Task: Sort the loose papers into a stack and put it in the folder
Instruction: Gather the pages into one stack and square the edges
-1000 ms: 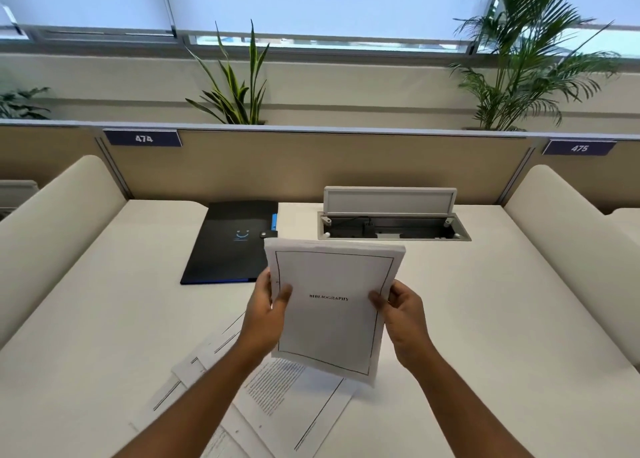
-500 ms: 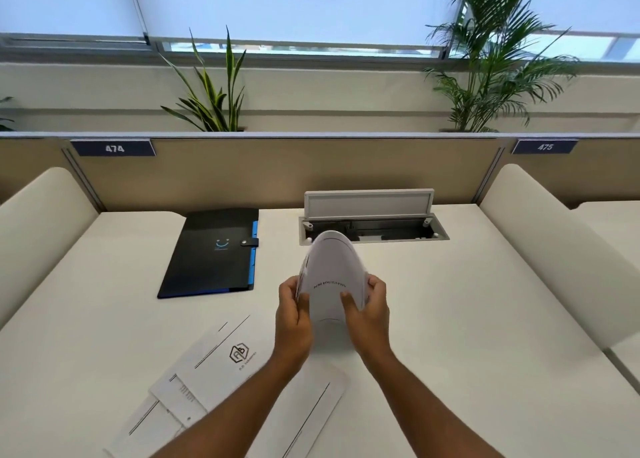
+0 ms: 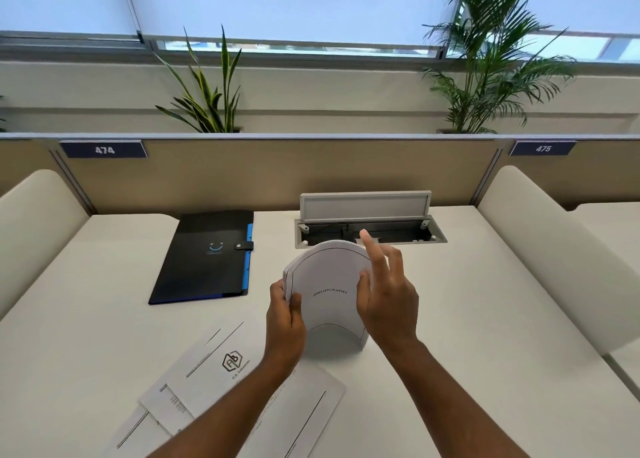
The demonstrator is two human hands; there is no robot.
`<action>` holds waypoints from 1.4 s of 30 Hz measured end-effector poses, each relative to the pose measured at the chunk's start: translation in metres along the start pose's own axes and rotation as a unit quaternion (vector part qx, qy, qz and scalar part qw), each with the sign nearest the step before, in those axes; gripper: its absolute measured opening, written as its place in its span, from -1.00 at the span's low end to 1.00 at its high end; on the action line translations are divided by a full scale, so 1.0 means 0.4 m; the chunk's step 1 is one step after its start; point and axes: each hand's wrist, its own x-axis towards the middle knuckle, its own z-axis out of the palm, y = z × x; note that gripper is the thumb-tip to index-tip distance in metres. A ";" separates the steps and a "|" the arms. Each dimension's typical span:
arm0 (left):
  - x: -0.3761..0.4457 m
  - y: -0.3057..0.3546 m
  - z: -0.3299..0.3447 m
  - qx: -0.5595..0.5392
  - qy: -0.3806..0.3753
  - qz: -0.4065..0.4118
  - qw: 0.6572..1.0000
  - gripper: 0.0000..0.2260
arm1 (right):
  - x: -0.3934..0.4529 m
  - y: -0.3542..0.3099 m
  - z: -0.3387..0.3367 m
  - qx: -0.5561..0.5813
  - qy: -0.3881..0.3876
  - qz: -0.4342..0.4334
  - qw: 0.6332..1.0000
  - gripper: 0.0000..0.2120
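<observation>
A bundle of white papers (image 3: 327,284) stands on its bottom edge on the desk, bowed toward me, its top sheet reading "BIBLIOGRAPHY". My left hand (image 3: 285,322) pinches the bundle's left edge. My right hand (image 3: 388,294) rests against the right edge with its thumb on the front sheet and its fingers spread and lifted. A black folder (image 3: 204,260) with a blue spine and a snap strap lies shut at the back left. Several loose papers (image 3: 214,378) lie overlapping on the desk near me, under my left forearm.
An open cable hatch (image 3: 367,222) with its lid raised sits just behind the bundle. Padded cream side panels (image 3: 554,249) flank the white desk (image 3: 485,336), and a tan partition (image 3: 277,170) closes the back. Plants stand beyond it.
The bundle went from held flat in the air to standing bowed on the desk. My right hand's fingers have now lifted and spread off its edge. The camera tilted slightly.
</observation>
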 end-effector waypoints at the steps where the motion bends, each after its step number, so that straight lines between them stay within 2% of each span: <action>1: 0.003 -0.002 -0.001 0.002 0.001 0.000 1.000 -0.80 | 0.003 0.002 -0.001 -0.004 0.000 -0.003 1.000 -0.40; 10: 0.015 -0.010 -0.005 0.003 -0.006 -0.005 1.000 -0.83 | 0.008 0.022 0.009 0.033 0.015 0.007 0.999 -0.46; 14: 0.023 -0.017 -0.005 0.010 -0.013 -0.011 1.000 -0.80 | 0.002 0.034 0.017 0.051 0.029 -0.006 0.998 -0.42; 16: 0.027 -0.021 -0.005 0.014 -0.015 -0.019 1.000 -0.81 | 0.005 0.040 0.022 0.070 0.041 -0.007 0.997 -0.34; 18: 0.030 -0.031 -0.005 0.023 -0.018 -0.026 0.999 -0.84 | 0.000 0.044 0.032 0.135 0.032 0.051 0.989 -0.19; 20: 0.034 -0.042 -0.007 0.038 -0.024 -0.036 0.998 -0.86 | -0.021 0.057 0.051 0.227 -0.013 0.172 0.959 -0.13; 21: 0.037 -0.046 -0.007 0.048 -0.027 -0.044 0.998 -0.87 | -0.032 0.069 0.061 0.256 -0.059 0.234 0.936 -0.21; 22: 0.040 -0.048 -0.007 0.057 -0.030 -0.053 0.997 -0.88 | -0.044 0.082 0.073 0.263 -0.120 0.279 0.916 -0.40; 24: 0.046 -0.043 -0.006 0.061 -0.032 -0.066 0.995 -0.88 | -0.065 0.098 0.089 0.255 -0.177 0.311 0.898 -0.76; 29: 0.011 -0.026 0.014 0.006 -0.021 -0.043 0.999 -0.87 | -0.089 0.129 0.085 0.258 -0.099 0.324 0.905 -0.75; 34: -0.053 -0.082 0.043 0.052 -0.042 -0.120 0.991 -0.88 | -0.171 0.153 0.102 0.276 -0.174 0.371 0.870 -0.86; 38: -0.045 -0.089 0.020 0.069 -0.040 -0.117 0.990 -0.89 | -0.172 0.173 0.096 0.283 -0.164 0.357 0.875 -0.94; 42: -0.042 -0.097 -0.006 0.114 -0.017 -0.118 0.986 -0.96 | -0.167 0.177 0.095 0.309 -0.184 0.331 0.873 -0.89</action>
